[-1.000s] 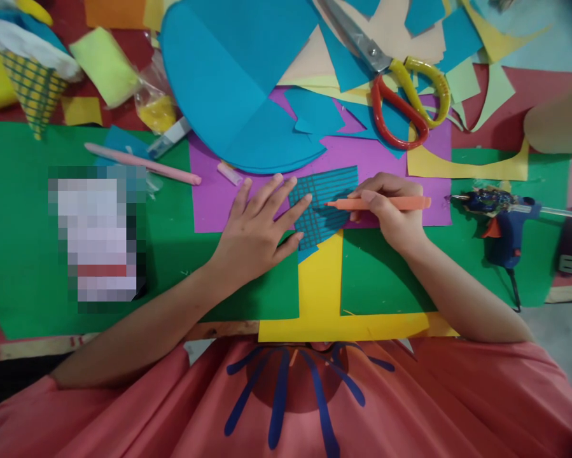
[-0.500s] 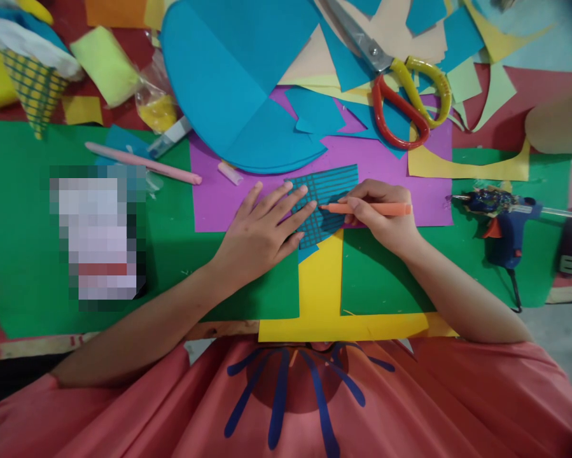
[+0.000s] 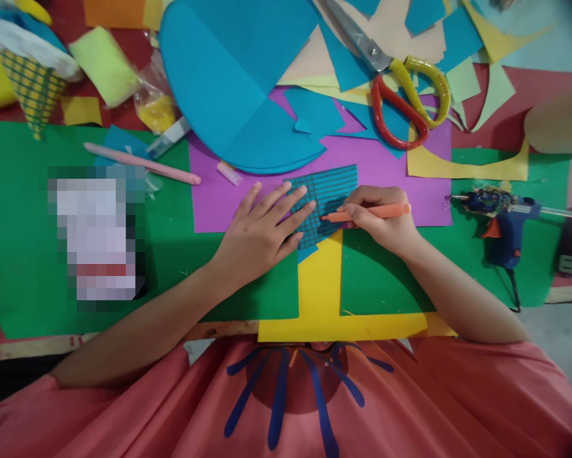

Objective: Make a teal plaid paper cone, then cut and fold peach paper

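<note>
A blue paper piece (image 3: 336, 184) with dark drawn lines lies over purple paper (image 3: 385, 172) and a yellow strip (image 3: 320, 280). Its left part is crossed into a grid; the right part carries lines in one direction. My left hand (image 3: 264, 232) lies flat with fingers spread, fingertips on the blue piece's left side. Pinched in my right hand (image 3: 383, 219) is an orange marker (image 3: 393, 210), its tip on the blue piece near the grid's edge. A pale pink cap (image 3: 229, 173) rests just beyond my left fingers.
Scissors (image 3: 400, 95) with red and yellow handles lie among paper scraps at the back right. A large blue paper circle (image 3: 228, 83) is behind my hands. On the right is a blue glue gun (image 3: 505, 229). A pink marker (image 3: 142, 164) lies left, above a blurred-out object (image 3: 95, 235).
The marker tip has moved slightly down along the blue piece, and the marker tilts a little more. My left hand stays in place.
</note>
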Tool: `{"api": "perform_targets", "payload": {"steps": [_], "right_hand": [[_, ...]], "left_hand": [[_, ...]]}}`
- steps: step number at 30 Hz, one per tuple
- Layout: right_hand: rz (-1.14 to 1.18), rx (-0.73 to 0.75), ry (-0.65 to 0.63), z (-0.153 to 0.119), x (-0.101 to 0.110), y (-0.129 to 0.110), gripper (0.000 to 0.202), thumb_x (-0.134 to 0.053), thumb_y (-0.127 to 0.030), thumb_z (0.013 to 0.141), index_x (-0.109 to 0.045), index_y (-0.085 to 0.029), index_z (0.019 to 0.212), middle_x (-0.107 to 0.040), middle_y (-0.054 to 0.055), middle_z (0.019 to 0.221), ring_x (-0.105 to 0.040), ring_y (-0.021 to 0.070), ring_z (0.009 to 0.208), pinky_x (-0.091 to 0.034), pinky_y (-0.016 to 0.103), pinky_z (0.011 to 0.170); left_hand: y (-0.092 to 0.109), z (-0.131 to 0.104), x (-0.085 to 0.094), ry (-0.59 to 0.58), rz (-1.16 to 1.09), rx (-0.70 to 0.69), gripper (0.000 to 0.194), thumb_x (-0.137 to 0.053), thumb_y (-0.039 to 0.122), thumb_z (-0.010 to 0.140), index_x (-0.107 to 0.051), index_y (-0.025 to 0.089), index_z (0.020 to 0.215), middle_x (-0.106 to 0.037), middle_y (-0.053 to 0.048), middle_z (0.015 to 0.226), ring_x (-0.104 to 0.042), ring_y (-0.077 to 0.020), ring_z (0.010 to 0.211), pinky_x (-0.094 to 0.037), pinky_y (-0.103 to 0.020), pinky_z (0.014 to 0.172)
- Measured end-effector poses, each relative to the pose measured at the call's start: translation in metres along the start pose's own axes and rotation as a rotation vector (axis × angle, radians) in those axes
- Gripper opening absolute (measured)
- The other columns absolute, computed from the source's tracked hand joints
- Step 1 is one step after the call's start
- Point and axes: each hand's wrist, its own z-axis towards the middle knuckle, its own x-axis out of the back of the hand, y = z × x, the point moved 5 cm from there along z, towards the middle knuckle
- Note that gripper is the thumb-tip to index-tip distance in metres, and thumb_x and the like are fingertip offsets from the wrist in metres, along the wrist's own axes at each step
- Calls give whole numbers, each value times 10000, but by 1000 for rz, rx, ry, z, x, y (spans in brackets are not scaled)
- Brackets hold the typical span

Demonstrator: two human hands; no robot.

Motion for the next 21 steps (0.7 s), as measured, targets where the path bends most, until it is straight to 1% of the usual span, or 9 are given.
{"api": "perform_targets", "payload": {"steps": [3, 5, 10, 15, 21], "right_hand": [[-20, 6, -16, 0, -1, -1, 221, -576, -249, 801, -577, -170, 594, -559, -21, 540, -488, 86, 516, -361, 227, 494], [-23, 17, -23, 0, -1, -2, 231, -572, -250, 793, -562, -173, 576, -537, -26, 526, -469, 82, 505, -346, 227, 486], [-51, 17, -55, 0, -1, -2, 273, -567, -283, 790, -525, -180, 541, -492, -34, 486, -438, 81, 481, -312, 225, 466], [-45, 48, -93, 1, -2, -3, 280, -577, -309, 790, -540, -177, 546, -532, -20, 516, -455, 86, 509, -325, 221, 475], [-60, 53, -122, 0, -4, -4, 289, -556, -263, 761, -467, -181, 499, -477, -30, 484, -407, 78, 492, -300, 225, 468]], "left_hand": [[-1, 1, -1, -58, -49, 34, 433, -365, 327, 1008, -467, 255, 1422, -468, -77, 1505, -428, -254, 1403, -293, -529, 1173], [-1, 1, 0, -73, -64, 39, 433, -360, 323, 1009, -462, 260, 1425, -458, -67, 1513, -422, -257, 1407, -286, -531, 1179], [-1, 0, 1, -55, -50, 26, 436, -360, 328, 1008, -455, 258, 1428, -459, -63, 1513, -426, -259, 1403, -282, -533, 1180], [-1, 0, -1, -56, -68, 48, 435, -372, 327, 1002, -464, 278, 1424, -468, -66, 1506, -421, -250, 1407, -286, -535, 1176], [-1, 1, 0, -61, -81, 52, 448, -384, 318, 996, -447, 297, 1438, -469, -63, 1506, -420, -255, 1408, -279, -539, 1181]]}}
